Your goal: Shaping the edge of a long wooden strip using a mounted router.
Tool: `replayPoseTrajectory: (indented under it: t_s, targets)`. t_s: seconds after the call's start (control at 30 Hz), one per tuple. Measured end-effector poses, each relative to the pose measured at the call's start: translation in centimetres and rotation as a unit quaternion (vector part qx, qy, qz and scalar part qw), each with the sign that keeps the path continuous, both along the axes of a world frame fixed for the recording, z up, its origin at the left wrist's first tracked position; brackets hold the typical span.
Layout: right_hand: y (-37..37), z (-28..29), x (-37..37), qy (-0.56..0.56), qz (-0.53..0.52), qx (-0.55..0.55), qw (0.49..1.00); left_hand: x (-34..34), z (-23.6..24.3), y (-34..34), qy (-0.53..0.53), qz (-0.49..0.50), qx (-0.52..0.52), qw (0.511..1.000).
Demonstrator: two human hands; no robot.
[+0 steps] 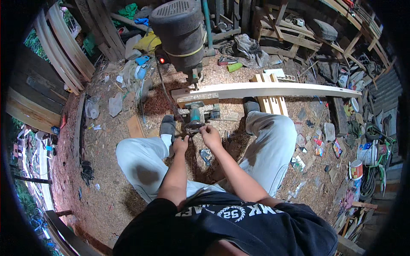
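Observation:
A dark round handwheel (195, 127) sits at the front of a green machine vise (195, 114), between my knees. My right hand (210, 137) is closed at the wheel's right edge, its fingertips on the rim. Just below the wheel's left edge is my left hand (180, 145), fingers curled in; whether it holds anything is hidden. Behind the vise's wooden jaw block (197, 100), a long pale wooden beam (265, 89) lies crosswise. Over the beam's left end a drill bit (196, 85) points down from the upright machine with a big dark motor (177, 34).
Slotted pale wood blocks (273, 104) lie under and beside the beam. A red light (162, 60) glows on the switch box by the motor. A cable hangs left of the vise. Shavings and scraps cover the floor; planks (64, 47) lean at left, buckets (355, 169) stand right.

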State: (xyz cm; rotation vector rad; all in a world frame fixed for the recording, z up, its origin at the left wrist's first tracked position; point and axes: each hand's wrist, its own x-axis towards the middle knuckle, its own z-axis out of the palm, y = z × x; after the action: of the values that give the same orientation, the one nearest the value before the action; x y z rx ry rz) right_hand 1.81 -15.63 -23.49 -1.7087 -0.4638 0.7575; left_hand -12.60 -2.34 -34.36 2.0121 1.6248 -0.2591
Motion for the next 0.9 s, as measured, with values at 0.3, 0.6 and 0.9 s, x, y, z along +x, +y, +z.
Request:
replayPoseTrajectory:
  t_s: [0.3,0.6,0.9]
  targets:
    - [0.0,1.5,-0.6,-0.005,0.014,-0.015,1.000,-1.0,-1.1,0.0,0.015,0.013,0.036,0.999]
    - [0.0,-0.1,0.2,-0.004,-0.003,-0.011,1.000,0.8,0.5,-0.4,0.013,0.003,0.011,1.000]
    - [-0.1,1.2,-0.9,-0.041,0.029,-0.023,0.998,-1.1,-0.8,0.4,-0.026,0.042,0.025,0.998]
